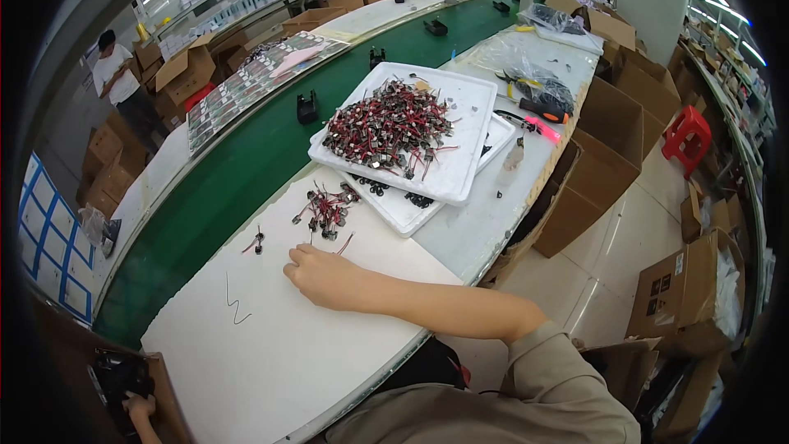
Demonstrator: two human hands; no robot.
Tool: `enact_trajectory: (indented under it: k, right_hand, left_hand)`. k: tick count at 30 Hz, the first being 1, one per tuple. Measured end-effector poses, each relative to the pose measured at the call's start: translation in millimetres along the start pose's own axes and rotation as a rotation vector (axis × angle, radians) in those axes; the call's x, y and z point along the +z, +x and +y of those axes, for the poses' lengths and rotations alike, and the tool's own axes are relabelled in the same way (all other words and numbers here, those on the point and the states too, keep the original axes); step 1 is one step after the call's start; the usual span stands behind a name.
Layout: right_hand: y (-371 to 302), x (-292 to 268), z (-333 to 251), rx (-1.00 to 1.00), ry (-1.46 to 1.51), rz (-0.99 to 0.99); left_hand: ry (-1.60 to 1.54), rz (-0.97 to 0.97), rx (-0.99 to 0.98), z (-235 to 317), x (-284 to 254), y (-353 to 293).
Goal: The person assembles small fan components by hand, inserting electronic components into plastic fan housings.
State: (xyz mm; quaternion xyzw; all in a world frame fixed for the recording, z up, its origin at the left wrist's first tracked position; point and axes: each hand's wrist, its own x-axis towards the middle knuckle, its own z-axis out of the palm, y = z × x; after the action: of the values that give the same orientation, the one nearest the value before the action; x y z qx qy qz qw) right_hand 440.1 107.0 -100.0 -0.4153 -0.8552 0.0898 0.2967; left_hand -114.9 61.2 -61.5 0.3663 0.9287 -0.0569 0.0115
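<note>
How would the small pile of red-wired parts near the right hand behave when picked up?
The red-wired parts would probably lift in clumps, since their wires overlap. Those thin wires look flexible, being bent. Each part seems light, being small.

Wrinkled khaki top (pixel 427 418), loose elbow-length sleeve (pixel 567 374), bare forearm (pixel 448 306) and grip (pixel 325 275)

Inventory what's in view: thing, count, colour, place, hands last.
Sheet: one, white, on table
Trays: two, white, stacked, picture centre
Wired components: many, red, black and silver, upper tray and sheet
Conveyor belt: one, green, beyond trays
Plastic housings: at least four, black, on belt
Handled tool: one, orange and black, right of trays
Stool: one, red, right floor
Cardboard boxes: many, brown, right and upper left
Co-worker: one, white top, upper left
Left hand: one, bare, in lower-left box
Right hand: one, bare, over sheet, beside components
</note>
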Motion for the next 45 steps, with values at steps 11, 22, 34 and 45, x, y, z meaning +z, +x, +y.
enact_trajectory:
  k: [11,22,34,45]
  right_hand:
    - [2.1,-8.5,-5.0,0.003,-0.056,-0.002]
    - [3.1,-5.9,-1.8,-0.034,-0.040,0.069]
    - [1.6,-11.8,-1.6,-0.007,0.056,0.055]
    - [7.1,-32.9,1.1,0.081,0.186,-0.121]
  left_hand:
    - [-0.309,0.369,-0.344,27.9,36.4,21.1]
    - [-0.246,0.707,0.025,61.8,40.5,-35.9]
    - [-0.437,0.481,0.755,179.3,8.5,-176.0]
    - [0.110,-0.329,1.277,237.9,-84.6,-234.4]
